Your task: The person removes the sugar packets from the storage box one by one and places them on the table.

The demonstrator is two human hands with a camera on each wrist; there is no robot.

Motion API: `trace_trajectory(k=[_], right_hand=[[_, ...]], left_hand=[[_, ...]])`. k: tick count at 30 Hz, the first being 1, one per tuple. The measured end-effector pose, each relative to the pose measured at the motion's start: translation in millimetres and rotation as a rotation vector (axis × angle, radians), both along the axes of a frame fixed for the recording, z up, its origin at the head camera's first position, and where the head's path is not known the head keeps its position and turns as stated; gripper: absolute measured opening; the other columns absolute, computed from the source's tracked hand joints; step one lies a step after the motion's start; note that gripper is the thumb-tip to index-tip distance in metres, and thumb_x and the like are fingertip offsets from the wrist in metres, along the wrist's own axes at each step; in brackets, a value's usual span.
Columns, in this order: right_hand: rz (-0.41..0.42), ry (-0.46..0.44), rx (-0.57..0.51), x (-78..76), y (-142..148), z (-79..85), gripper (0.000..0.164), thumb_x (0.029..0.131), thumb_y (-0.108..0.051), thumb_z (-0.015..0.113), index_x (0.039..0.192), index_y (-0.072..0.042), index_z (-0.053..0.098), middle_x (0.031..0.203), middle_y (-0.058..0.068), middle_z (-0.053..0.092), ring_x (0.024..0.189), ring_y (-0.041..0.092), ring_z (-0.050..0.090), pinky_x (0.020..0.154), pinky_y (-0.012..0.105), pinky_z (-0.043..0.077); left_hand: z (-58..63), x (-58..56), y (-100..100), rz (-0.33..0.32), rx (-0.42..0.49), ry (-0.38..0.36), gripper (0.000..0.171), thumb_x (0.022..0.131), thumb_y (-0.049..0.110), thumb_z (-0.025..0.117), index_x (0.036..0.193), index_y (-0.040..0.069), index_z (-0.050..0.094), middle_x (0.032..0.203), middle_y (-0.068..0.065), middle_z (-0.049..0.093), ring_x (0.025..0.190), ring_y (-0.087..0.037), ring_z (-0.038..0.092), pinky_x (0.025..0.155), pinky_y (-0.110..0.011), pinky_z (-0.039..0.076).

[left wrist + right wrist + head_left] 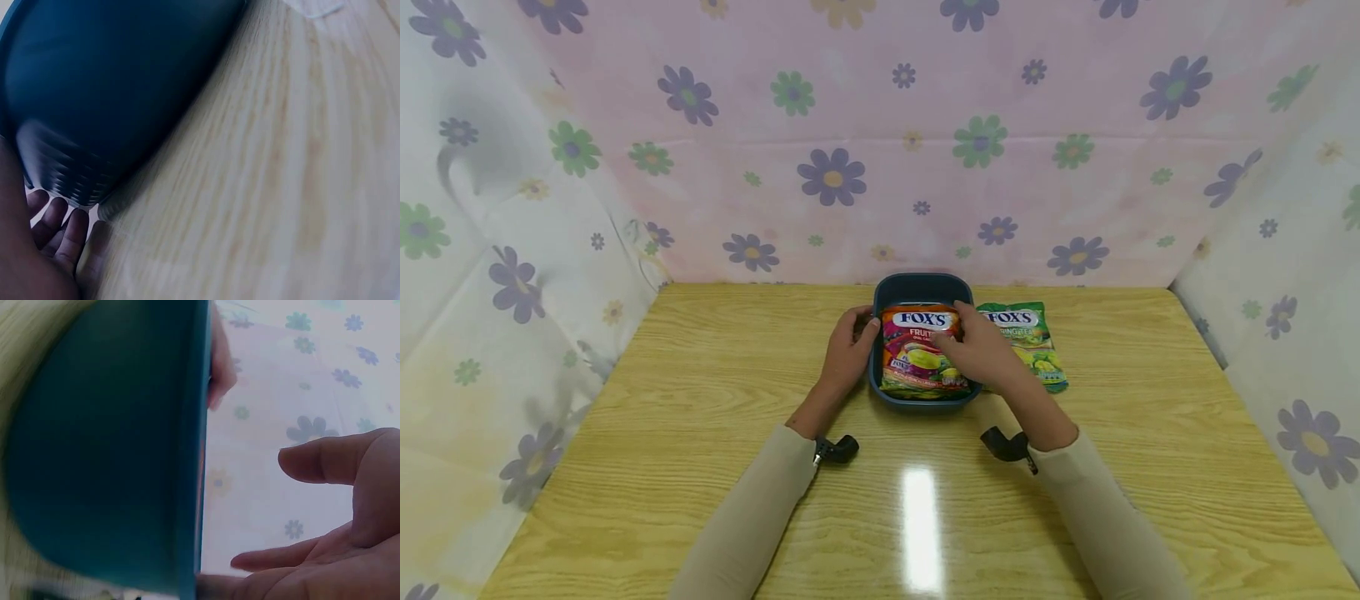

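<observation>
A dark blue plastic basket [925, 405] stands on the table, with a red FOX'S candy bag [917, 354] lying in it, face up. My left hand [847, 354] holds the basket's left side, thumb at the rim and fingers along the outer wall. In the left wrist view, the left fingers [72, 234] lie loosely bent by the basket's patterned lower wall [69, 162]. My right hand [988, 350] is over the basket's right edge, its thumb above the bag. The right wrist view has the right thumb [319, 459] spread well apart from the fingers, with nothing between.
A green FOX'S candy bag [1037, 350] lies on the wooden table [700, 375] just right of the basket, partly hidden by my right hand. A flowered cloth [910, 183] hangs along the table's back edge. Black wrist mounts [838, 450] stick out below both hands.
</observation>
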State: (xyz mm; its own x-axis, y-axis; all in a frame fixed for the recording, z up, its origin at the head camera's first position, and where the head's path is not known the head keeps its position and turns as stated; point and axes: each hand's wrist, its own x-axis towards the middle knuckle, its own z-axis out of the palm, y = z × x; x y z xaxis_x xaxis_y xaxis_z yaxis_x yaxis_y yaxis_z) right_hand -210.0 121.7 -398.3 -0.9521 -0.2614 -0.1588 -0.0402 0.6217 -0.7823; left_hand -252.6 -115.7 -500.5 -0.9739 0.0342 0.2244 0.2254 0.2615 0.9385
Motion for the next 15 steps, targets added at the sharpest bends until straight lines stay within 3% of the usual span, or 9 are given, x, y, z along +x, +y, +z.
trace_trajectory(k=[8,15], right_hand=[[-0.001,-0.096,0.026,-5.1,-13.3,-1.9,0.09,0.109,-0.036,0.059,0.169,0.003,0.003,0.173,0.029,0.014,0.158,0.049,0.019,0.123,0.066,0.025],[0.017,-0.097,0.075,-5.9,-15.1,-7.3,0.095,0.108,-0.037,0.059,0.167,0.006,-0.003,0.172,0.033,0.011,0.157,0.051,0.02,0.122,0.066,0.028]], left_hand=[[-1.2,-1.0,0.4,-0.004,0.0,-0.004,0.041,0.111,0.023,0.055,0.145,-0.001,0.056,0.132,-0.02,0.062,0.116,-0.032,0.061,0.103,-0.046,0.05],[-1.8,-1.5,0.7,-0.003,0.006,-0.002,0.042,0.111,0.024,0.055,0.145,0.0,0.056,0.132,-0.019,0.063,0.117,-0.031,0.061,0.103,-0.046,0.05]])
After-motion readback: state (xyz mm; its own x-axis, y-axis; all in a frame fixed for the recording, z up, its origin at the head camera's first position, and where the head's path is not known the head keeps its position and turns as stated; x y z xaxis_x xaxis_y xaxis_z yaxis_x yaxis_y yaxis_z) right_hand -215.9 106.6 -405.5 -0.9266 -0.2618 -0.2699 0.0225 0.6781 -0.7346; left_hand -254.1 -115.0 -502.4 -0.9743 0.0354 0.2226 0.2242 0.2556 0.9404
